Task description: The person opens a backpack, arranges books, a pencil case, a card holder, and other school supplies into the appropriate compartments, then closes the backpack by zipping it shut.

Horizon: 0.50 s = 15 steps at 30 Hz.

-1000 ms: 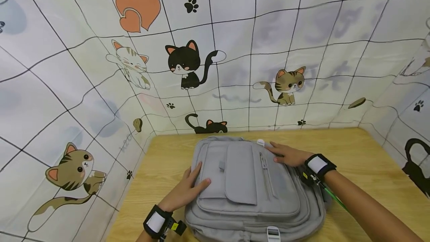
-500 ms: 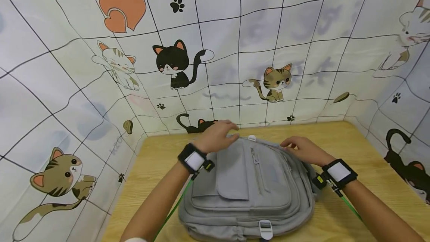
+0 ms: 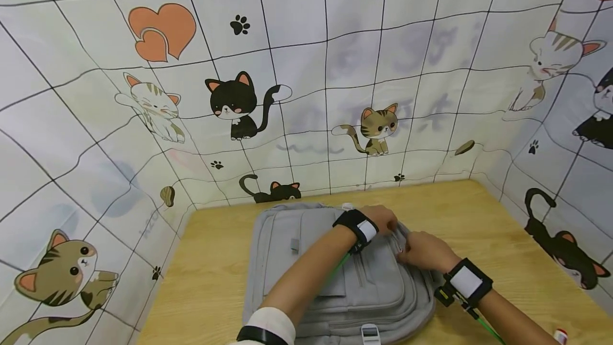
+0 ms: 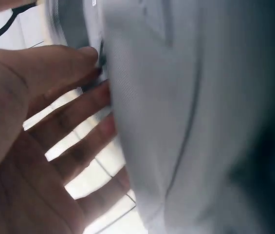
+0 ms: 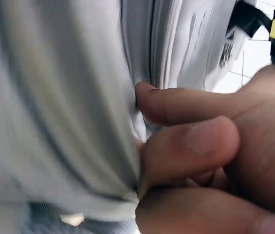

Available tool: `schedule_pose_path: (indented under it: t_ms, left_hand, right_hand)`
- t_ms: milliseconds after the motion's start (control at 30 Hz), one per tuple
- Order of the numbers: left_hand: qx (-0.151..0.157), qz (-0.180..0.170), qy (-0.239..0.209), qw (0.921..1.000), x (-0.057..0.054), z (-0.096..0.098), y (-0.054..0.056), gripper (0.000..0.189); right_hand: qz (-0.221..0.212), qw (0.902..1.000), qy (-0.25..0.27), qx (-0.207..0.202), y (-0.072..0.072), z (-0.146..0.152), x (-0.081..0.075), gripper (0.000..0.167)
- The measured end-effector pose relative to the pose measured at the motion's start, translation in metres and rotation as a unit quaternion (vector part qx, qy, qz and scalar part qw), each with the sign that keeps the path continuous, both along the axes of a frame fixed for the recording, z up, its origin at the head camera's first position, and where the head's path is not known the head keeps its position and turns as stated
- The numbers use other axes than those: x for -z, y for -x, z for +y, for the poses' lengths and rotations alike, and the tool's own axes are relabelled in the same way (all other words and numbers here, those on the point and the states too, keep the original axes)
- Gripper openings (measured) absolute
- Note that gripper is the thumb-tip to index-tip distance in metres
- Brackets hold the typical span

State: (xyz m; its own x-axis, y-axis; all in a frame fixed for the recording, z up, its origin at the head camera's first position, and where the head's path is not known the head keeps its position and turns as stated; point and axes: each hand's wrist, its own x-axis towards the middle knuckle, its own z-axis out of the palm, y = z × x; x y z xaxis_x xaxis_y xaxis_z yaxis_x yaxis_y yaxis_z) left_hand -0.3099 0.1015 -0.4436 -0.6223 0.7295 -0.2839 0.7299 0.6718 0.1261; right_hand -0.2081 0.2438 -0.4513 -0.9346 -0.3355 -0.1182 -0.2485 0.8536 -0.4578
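Observation:
A grey backpack lies on the wooden table, front pocket facing up. My left hand reaches across it and holds its upper right edge; in the left wrist view the thumb and fingertips meet at the bag's side. Beside it, my right hand pinches the bag along its right-hand zipper seam. The right wrist view shows that thumb and fingers bent against the grey fabric. What lies between the right fingertips is mostly hidden.
The wooden table runs back to a white cloth wall printed with cats. More patterned cloth stands at both sides. A small white item with a red top shows at the front right.
My left hand has left the bag's left side and crossed over to its upper right edge. My right hand has moved down the right edge and now pinches there.

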Motion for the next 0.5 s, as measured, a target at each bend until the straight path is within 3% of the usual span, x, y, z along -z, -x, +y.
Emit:
schedule_pose_path:
  t_ms: [133,233,300,500]
  left_hand:
    - [0.012,0.012,0.001,0.9999,0.009,0.009,-0.010,0.018]
    - [0.029,0.030,-0.005,0.9991,0.006,0.011,-0.015,0.023]
    - [0.033,0.024,-0.013,0.9991,0.001,0.011,-0.016,0.024]
    - [0.049,0.022,-0.047,0.9975,-0.003,0.010,-0.004,0.011]
  right_hand:
    - [-0.010,0.9999,0.007,-0.013,-0.004,-0.003,0.008,0.043]
    - [0.005,0.9997,0.015,-0.017,-0.004,-0.002,0.009,0.042]
    - [0.011,0.9995,0.022,-0.019,-0.004,-0.001,0.008,0.042]
    - [0.005,0.9991,0.038,-0.018,-0.004,0.000,0.001,0.043]
